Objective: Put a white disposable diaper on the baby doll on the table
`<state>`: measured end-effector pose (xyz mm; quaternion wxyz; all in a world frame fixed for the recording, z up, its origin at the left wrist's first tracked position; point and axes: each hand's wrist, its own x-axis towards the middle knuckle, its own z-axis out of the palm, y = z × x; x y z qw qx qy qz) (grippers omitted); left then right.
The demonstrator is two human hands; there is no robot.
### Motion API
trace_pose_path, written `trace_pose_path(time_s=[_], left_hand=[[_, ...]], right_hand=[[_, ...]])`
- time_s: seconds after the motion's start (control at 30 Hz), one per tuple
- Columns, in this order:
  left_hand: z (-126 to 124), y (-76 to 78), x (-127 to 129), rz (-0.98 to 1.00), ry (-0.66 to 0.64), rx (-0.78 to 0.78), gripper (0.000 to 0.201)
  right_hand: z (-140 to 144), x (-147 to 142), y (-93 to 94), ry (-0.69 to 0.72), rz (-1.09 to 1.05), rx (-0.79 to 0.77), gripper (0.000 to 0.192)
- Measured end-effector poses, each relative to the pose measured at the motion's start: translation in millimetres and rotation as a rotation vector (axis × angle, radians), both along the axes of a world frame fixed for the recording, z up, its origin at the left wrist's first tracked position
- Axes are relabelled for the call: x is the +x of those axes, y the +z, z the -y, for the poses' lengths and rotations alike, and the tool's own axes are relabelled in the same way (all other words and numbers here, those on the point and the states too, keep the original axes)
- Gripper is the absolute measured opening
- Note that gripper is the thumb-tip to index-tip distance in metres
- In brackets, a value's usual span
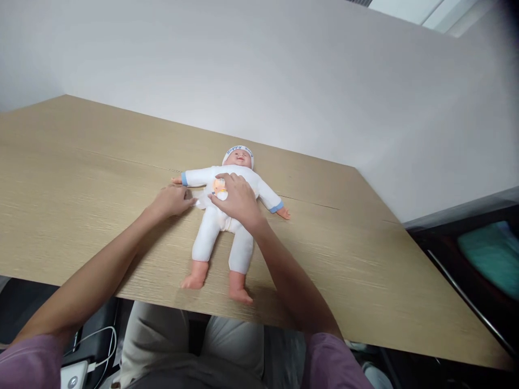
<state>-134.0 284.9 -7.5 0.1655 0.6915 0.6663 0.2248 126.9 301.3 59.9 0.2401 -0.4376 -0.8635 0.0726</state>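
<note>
A baby doll (pixel 206 237) lies on its back on the wooden table, arms spread and bare feet toward me. It wears a white outfit with blue cuffs, a cartoon print on the chest and a white hat (pixel 238 149) with blue lettering. Beside the doll's waist, my left hand (pixel 172 201) pinches the edge of a thin white flap (pixel 200 201); whether this is cloth or a diaper side is unclear. My right hand (pixel 238 199) rests over the belly, thumb and fingers apart around the print. The palm hides part of the torso.
The wooden table (pixel 101 216) runs back to a pale wall (pixel 243 70). At the right stands a dark-framed object (pixel 458 275) with a greenish panel. Below the front edge are my legs, a black chair and a white device (pixel 74 375) with a cable.
</note>
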Motion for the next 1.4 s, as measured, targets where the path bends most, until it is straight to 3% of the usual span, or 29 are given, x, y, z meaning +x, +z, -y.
trace_pose_path(time_s=[0.1, 0.23, 0.33, 0.47, 0.6, 0.87, 1.07, 1.23, 1.4], left_hand=[[-6.5, 13.5, -10.5, 0.129, -0.058, -0.17, 0.047], [-10.5, 34.2, -10.9, 0.417, -0.143, -0.188, 0.046], [-14.7, 45.0, 9.2, 0.706, -0.187, -0.217, 0.047], [-25.2, 48.8, 49.8, 0.828, -0.234, -0.207, 0.045], [-33.4, 45.0, 73.3, 0.816, -0.243, -0.162, 0.046], [-32.5, 19.5, 72.4, 1.024, -0.29, 0.025, 0.052], [-32.1, -3.3, 70.1, 0.877, -0.22, 0.127, 0.057], [-36.9, -5.8, 68.8, 0.945, -0.291, 0.104, 0.055], [-36.4, -6.5, 72.7, 0.973, -0.275, 0.108, 0.059]], right_hand=[[-4.6, -1.9, -3.8, 0.003, -0.005, 0.002, 0.058], [-4.7, -4.0, -5.9, -0.008, 0.005, 0.016, 0.06], [-2.6, -5.7, -7.5, -0.001, 0.011, 0.029, 0.063], [-0.9, -6.3, -9.6, 0.01, -0.021, 0.049, 0.063], [-1.1, -4.7, -7.8, 0.005, -0.051, 0.028, 0.063], [-14.3, 2.3, -8.2, -0.024, -0.115, -0.071, 0.046], [-18.4, 4.9, -9.4, -0.041, -0.172, -0.119, 0.045], [-17.4, 4.5, -6.1, -0.054, -0.174, -0.15, 0.045], [-16.9, 4.1, -6.6, -0.04, -0.158, -0.117, 0.044]])
